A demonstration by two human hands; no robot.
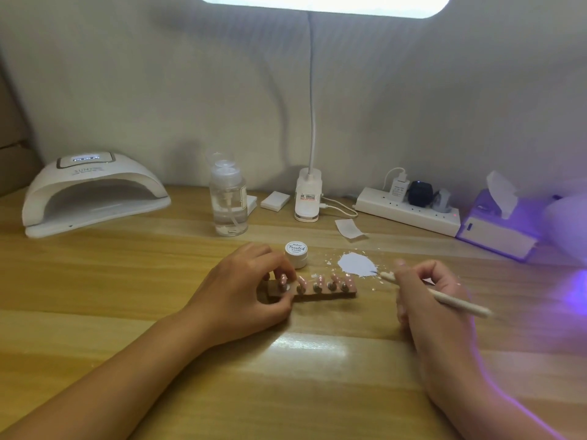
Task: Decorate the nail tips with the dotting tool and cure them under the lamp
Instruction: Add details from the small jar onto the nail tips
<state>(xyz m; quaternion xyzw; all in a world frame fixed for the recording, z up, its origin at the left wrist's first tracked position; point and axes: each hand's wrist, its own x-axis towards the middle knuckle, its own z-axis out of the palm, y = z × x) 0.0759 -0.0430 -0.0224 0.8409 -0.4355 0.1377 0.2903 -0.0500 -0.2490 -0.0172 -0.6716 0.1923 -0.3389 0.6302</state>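
A pale padded cloth wall (158,90) fills the back of the room. Below it a light wooden table (127,281) with streaked grain runs the full width and catches a bright glare near the front. At far left on the table sits the white arched curing lamp (92,192), its mouth facing forward and its top display lit. A clip-on desk lamp (308,195) stands at the back centre, its gooseneck rising to a glowing head at the top edge. To its right are a white power strip (409,214) with plugs in it and a tissue box (495,230) washed in violet light. A clear pump bottle (228,201) stands left of the desk lamp. The left hand (244,287) pinches the left end of a brown holder bar (317,293), which lies flat at mid-table. The right hand (425,296) rests just to the right of the bar, fingers curled round the dotting tool (457,301), a pale slim stick. The stick's fine tip points at a white paint puddle (357,264) smeared on the wood. A small white jar (296,254) with its lid on stands behind the bar. Five glossy pink nail tips (349,280) stand in a row on the bar's metal studs, some showing white dots.
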